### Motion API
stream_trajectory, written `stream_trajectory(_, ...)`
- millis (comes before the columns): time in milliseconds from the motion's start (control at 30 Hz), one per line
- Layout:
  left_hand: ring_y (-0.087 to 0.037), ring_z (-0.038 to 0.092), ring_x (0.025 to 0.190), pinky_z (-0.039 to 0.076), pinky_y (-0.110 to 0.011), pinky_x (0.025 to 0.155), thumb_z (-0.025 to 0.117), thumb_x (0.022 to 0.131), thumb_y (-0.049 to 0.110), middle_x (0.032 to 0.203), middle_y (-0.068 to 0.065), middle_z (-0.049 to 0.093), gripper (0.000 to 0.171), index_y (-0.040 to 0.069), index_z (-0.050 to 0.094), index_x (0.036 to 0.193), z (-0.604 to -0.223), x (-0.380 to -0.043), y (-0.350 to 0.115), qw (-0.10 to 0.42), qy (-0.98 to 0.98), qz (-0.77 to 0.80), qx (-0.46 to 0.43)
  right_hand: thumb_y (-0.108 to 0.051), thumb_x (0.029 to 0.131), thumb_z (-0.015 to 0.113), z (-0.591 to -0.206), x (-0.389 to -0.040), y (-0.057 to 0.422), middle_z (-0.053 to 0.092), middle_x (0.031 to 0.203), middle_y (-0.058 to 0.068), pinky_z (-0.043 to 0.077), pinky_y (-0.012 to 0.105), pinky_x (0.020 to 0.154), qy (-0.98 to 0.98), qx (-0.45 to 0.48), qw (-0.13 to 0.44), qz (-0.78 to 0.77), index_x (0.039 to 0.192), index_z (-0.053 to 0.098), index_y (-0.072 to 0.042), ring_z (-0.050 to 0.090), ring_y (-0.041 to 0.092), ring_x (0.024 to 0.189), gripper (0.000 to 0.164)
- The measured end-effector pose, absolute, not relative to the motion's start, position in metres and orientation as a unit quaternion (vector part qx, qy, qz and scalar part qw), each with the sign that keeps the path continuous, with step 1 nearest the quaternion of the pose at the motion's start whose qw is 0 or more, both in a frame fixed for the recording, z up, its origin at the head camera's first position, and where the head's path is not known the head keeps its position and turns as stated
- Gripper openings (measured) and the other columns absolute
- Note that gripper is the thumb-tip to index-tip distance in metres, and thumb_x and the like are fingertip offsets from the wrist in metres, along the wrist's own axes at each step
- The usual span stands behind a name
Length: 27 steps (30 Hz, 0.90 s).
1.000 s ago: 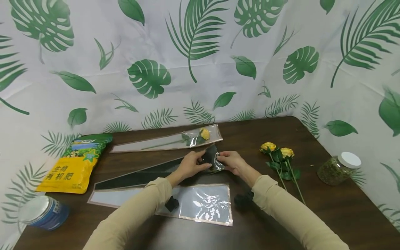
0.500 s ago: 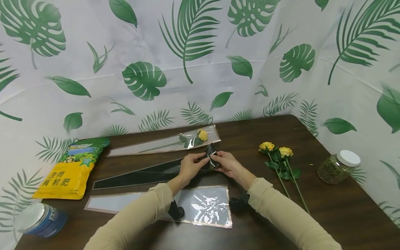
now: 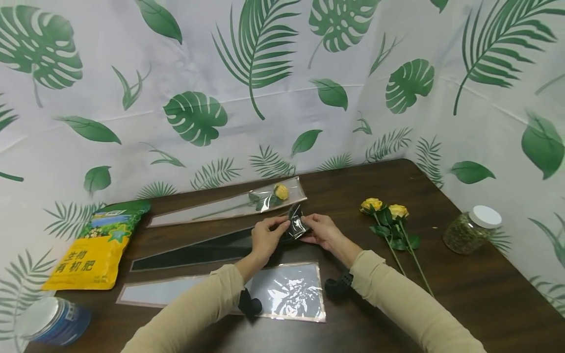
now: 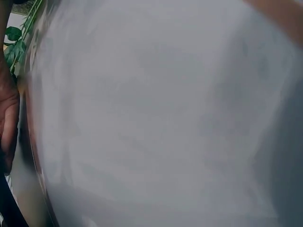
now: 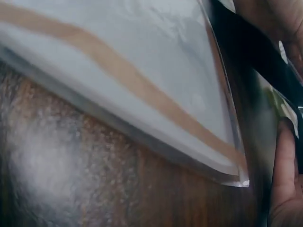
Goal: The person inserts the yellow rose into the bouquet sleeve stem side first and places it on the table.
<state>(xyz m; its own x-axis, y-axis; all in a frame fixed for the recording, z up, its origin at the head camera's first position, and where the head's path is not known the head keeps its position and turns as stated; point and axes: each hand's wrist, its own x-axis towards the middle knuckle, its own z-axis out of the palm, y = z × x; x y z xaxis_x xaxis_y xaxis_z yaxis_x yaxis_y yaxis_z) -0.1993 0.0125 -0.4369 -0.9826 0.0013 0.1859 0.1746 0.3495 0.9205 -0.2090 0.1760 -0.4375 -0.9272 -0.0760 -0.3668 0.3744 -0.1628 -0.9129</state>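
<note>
Head view: the left hand [image 3: 266, 238] and right hand [image 3: 325, 231] pinch the black sleeve's [image 3: 194, 251] end, spread wider than half a second ago; its tip points toward the table's [image 3: 344, 189] left edge. Left wrist: white sleeve [image 4: 142, 109] fills most. Right wrist: its corner.

Head view high, facing forward-down; wrist views close, sharing white pouch [image 4: 142, 113]

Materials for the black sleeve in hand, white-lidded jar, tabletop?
Black sleeve: likely thin plastic film, glossy; creased, with sharp highlights at the held end. Jar: clear glass or plastic, can't tell which; green filling shows through. Lid: opaque white, probably plastic. Tabletop: wood or wood-look laminate; dark grain, soft sheen.
</note>
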Motion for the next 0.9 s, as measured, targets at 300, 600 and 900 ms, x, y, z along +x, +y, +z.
stream_trajectory(300, -0.017, 0.067, 0.091, 0.047, -0.026, 0.081, 0.073, 0.082, 0.020, 0.091, -0.004, 0.074, 0.014, 0.010, 0.076, 0.091, -0.430, -0.194, 0.013, 0.118, -0.788, -0.603, -0.040, -0.006, 0.097, 0.045, -0.436, -0.206, 0.182, 0.065, 0.064, 0.009, 0.055, 0.026, 0.054, 0.674, 0.135, 0.126, -0.715, 0.102, 0.051, 0.009, 0.066, 0.014, 0.053, 0.017)
stream_trajectory(600, -0.019, 0.067, 0.090, 0.046, -0.032, 0.085, 0.075, 0.080, 0.019, 0.088, -0.005, 0.074, 0.014, 0.011, 0.076, 0.091, -0.430, -0.193, 0.013, 0.137, -0.790, -0.596, -0.040, -0.014, 0.097, 0.052, -0.418, -0.182, 0.207, 0.066, 0.074, 0.008, 0.056, 0.027, 0.060, 0.733, 0.064, 0.094, -0.671, 0.109, 0.053, 0.013, 0.066, 0.012, 0.061, 0.029)
stream_trajectory(900, -0.021, 0.066, 0.093, 0.045, -0.036, 0.090, 0.075, 0.080, 0.018, 0.092, -0.006, 0.073, 0.014, 0.011, 0.075, 0.092, -0.431, -0.191, 0.019, 0.127, -0.789, -0.598, -0.059, -0.008, 0.094, 0.056, -0.395, -0.113, 0.315, 0.066, 0.083, 0.019, 0.056, 0.028, 0.063, 0.841, 0.071, 0.032, -0.535, 0.108, 0.055, 0.015, 0.067, 0.016, 0.068, 0.027)
